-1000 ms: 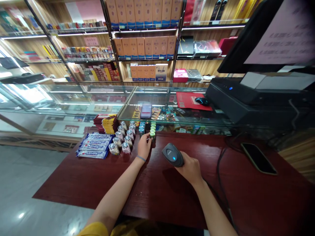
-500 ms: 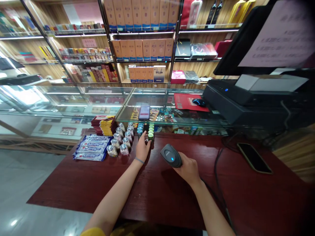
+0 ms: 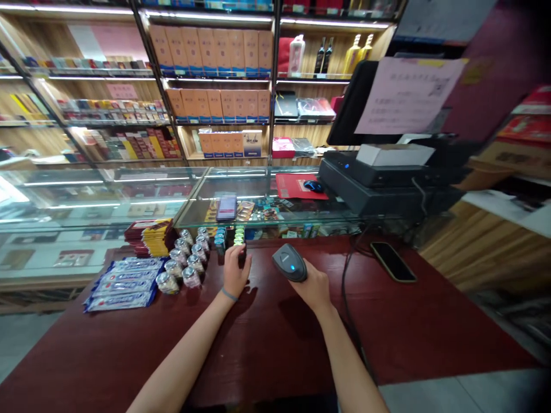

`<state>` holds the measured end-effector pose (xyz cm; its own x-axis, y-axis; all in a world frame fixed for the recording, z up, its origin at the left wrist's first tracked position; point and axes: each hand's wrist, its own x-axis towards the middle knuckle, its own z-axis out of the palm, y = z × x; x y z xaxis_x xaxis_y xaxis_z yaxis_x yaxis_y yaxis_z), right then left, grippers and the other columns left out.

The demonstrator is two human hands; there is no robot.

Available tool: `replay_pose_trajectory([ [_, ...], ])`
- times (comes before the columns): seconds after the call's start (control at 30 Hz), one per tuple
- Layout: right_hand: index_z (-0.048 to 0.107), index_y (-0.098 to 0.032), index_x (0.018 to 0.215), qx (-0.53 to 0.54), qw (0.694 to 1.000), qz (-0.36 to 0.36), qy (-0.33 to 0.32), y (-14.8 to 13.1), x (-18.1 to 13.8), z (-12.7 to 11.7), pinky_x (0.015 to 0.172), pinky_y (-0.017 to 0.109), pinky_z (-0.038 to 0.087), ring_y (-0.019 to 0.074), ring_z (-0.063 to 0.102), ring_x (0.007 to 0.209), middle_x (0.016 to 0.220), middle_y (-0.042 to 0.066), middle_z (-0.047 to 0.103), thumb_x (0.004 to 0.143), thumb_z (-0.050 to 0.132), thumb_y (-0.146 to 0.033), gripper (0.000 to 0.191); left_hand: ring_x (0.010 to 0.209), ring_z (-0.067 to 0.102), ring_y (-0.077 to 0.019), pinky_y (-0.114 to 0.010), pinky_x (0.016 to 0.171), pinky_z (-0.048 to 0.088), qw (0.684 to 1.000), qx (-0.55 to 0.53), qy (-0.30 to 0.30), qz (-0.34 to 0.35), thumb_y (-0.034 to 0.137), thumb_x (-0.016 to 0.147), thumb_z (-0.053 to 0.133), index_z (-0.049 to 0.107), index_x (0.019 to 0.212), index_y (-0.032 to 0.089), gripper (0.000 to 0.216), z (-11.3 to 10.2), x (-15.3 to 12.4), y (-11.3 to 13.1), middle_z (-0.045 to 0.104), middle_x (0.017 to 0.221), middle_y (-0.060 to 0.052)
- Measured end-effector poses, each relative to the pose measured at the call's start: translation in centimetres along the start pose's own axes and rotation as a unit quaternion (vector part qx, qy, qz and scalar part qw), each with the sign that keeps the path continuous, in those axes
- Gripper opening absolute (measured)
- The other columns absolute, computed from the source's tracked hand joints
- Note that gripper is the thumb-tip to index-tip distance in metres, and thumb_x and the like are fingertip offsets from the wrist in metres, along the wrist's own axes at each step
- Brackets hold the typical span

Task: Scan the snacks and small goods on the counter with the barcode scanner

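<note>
My right hand (image 3: 315,285) grips a dark barcode scanner (image 3: 290,263) by its handle, its blue light glowing above the counter. My left hand (image 3: 236,271) is open, thumb apart from the fingers, at the near end of a row of small green-topped containers (image 3: 239,234). Whether its fingertips touch them I cannot tell. Beside that row stand blue-topped containers (image 3: 220,238). Further left are two rows of small clear jars (image 3: 191,276) with silvery lids. Blue-and-white packets (image 3: 127,285) lie left of them, with stacked red and yellow packets (image 3: 155,238) behind.
A glass display case (image 3: 258,221) borders the counter's far side, with a phone (image 3: 227,207) and a mouse (image 3: 313,186) on it. A black cable (image 3: 345,287) runs right of the scanner. Another phone (image 3: 393,262) lies at right, near a monitor (image 3: 348,106).
The view has swung right and up, so the counter goods sit further left. My left hand has drawn back slightly from the green-topped containers, fingers more spread. The scanner stays in my right hand.
</note>
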<state>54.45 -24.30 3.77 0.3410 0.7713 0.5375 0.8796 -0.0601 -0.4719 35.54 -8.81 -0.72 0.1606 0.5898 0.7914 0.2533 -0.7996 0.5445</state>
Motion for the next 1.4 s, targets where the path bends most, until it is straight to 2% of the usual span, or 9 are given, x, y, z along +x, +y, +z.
replay_pose_trajectory([
  [0.17,0.067,-0.022,0.094,-0.005,0.997,0.069,0.041,1.1,0.6,-1.8,0.066,0.026,0.046,0.0234,0.072,0.082,0.089,0.006,0.075,0.079,0.061,-0.035,0.021,0.105,0.059,-0.0193,-0.037,0.088,0.056,0.992,-0.102,-0.016,-0.068,0.029,0.089,0.062,0.05,0.129,0.021,0.042,5.1,1.3,1.8,0.054,0.116,-0.01],
  [0.4,0.069,-0.024,0.103,-0.031,0.974,0.207,0.088,3.5,1.1,-4.0,0.066,0.029,0.046,0.0253,0.07,0.08,0.088,0.006,0.076,0.074,0.063,-0.04,0.034,0.109,0.058,-0.0206,-0.039,0.092,0.055,0.978,-0.157,-0.058,-0.122,0.029,0.087,0.066,0.049,0.131,0.021,0.048,12.7,2.1,3.6,0.054,0.117,-0.01],
  [0.57,0.07,-0.021,0.104,-0.073,0.956,0.263,0.109,5.8,0.8,-4.9,0.067,0.031,0.046,0.0277,0.07,0.081,0.09,0.01,0.076,0.074,0.063,-0.043,0.037,0.108,0.058,-0.0212,-0.04,0.093,0.053,0.976,-0.159,-0.096,-0.117,0.023,0.085,0.066,0.05,0.13,0.021,0.049,17.7,1.9,4.6,0.053,0.121,-0.011],
  [0.73,0.07,-0.017,0.108,-0.094,0.942,0.3,0.121,7.8,0.6,-5.4,0.068,0.034,0.046,0.0308,0.07,0.081,0.09,0.014,0.076,0.073,0.062,-0.045,0.046,0.108,0.056,-0.0217,-0.043,0.1,0.047,0.978,-0.136,-0.123,-0.101,0.019,0.084,0.065,0.049,0.132,0.022,0.051,21.4,1.7,4.6,0.053,0.12,-0.011],
  [0.83,0.07,-0.017,0.107,-0.088,0.938,0.307,0.134,8.4,0.4,-5.5,0.068,0.034,0.046,0.0308,0.07,0.082,0.089,0.014,0.075,0.072,0.06,-0.046,0.047,0.11,0.055,-0.0231,-0.044,0.101,0.046,0.977,-0.13,-0.126,-0.115,0.018,0.083,0.065,0.048,0.132,0.022,0.052,22.9,1.7,4.5,0.052,0.12,-0.011],
  [1.0,0.071,-0.018,0.103,-0.064,0.95,0.263,0.158,8.6,0.2,-5.6,0.065,0.033,0.047,0.0307,0.07,0.08,0.087,0.014,0.075,0.073,0.06,-0.045,0.042,0.112,0.053,-0.0239,-0.046,0.103,0.043,0.979,-0.114,-0.118,-0.123,0.014,0.083,0.06,0.052,0.128,0.021,0.046,24.3,1.8,4.7,0.048,0.118,-0.011],
  [1.2,0.07,-0.019,0.103,-0.061,0.955,0.24,0.161,8.3,0.1,-5.7,0.063,0.033,0.048,0.0302,0.071,0.077,0.085,0.013,0.075,0.075,0.061,-0.044,0.039,0.114,0.051,-0.0243,-0.045,0.103,0.042,0.978,-0.083,-0.145,-0.124,0.009,0.08,0.06,0.054,0.125,0.023,0.047,24.6,1.9,5.2,0.046,0.118,-0.01],
  [1.4,0.071,-0.018,0.1,-0.06,0.955,0.242,0.162,8.4,0.1,-5.5,0.065,0.034,0.049,0.031,0.071,0.08,0.085,0.014,0.075,0.074,0.061,-0.045,0.039,0.108,0.053,-0.0237,-0.044,0.099,0.042,0.982,-0.054,-0.148,-0.1,0.01,0.083,0.057,0.052,0.117,0.019,0.035,24.5,2.1,5.1,0.054,0.111,-0.01],
])
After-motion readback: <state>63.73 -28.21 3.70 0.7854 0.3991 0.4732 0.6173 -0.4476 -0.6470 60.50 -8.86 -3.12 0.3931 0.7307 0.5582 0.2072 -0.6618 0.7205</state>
